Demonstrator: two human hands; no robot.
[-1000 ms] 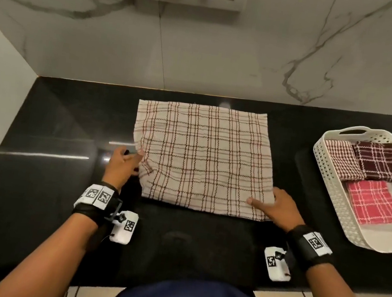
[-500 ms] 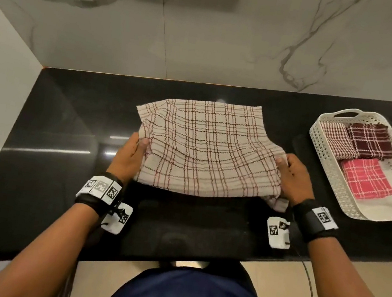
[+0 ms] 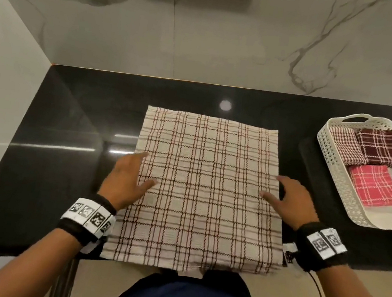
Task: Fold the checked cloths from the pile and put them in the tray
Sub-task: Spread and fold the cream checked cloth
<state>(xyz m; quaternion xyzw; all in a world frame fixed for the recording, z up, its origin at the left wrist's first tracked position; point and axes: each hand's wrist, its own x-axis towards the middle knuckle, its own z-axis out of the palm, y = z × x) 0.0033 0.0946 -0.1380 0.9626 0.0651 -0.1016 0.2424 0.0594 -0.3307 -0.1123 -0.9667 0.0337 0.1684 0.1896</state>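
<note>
Thumb and forefinger of the left hand (image 3: 125, 181) lie spread on the left edge of the one cream checked cloth (image 3: 204, 187); the right hand (image 3: 292, 204) lies likewise on the right edge; the cloth lies flat on the black counter (image 3: 66, 130), its near edge overhanging; far right, one white tray (image 3: 336, 178) holds three folded cloths (image 3: 373, 186).

Black counter (image 3: 68, 115): cloth (image 3: 204, 189), tray (image 3: 333, 165).
</note>
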